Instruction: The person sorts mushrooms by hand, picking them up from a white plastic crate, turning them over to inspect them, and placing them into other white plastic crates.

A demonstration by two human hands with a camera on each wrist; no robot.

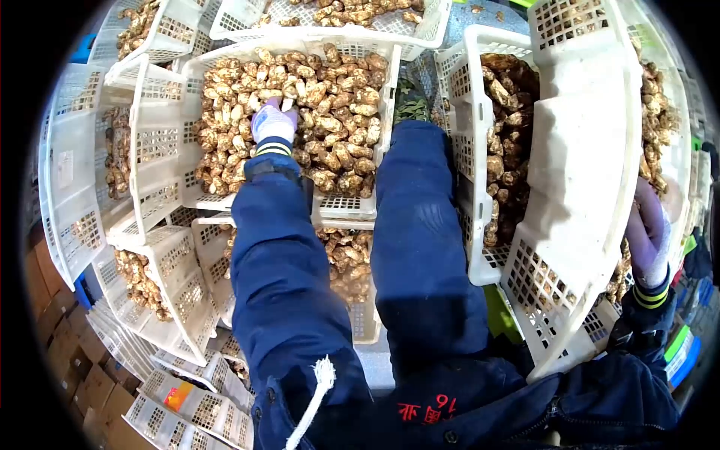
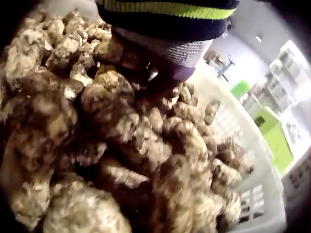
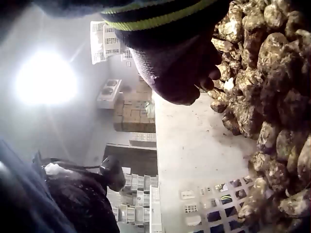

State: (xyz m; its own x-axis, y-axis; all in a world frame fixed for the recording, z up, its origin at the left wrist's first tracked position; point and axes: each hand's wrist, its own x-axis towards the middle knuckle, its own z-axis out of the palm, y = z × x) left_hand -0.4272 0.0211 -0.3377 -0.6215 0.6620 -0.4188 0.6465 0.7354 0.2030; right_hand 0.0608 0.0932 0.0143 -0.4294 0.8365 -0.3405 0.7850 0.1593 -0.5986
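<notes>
Left fingers [image 1: 291, 116] (purple-gloved) touch rough, knobbly tubers [image 1: 330, 124]

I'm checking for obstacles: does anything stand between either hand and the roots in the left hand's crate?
Nothing visible for the left hand, which touches the roots. Between them and the right hand stand a white crate wall, a narrower crate and the navy trouser leg.

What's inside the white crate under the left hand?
The white crate holds knobbly brown roots, with the left hand on top; deeper layers and most of its floor are covered.
</notes>
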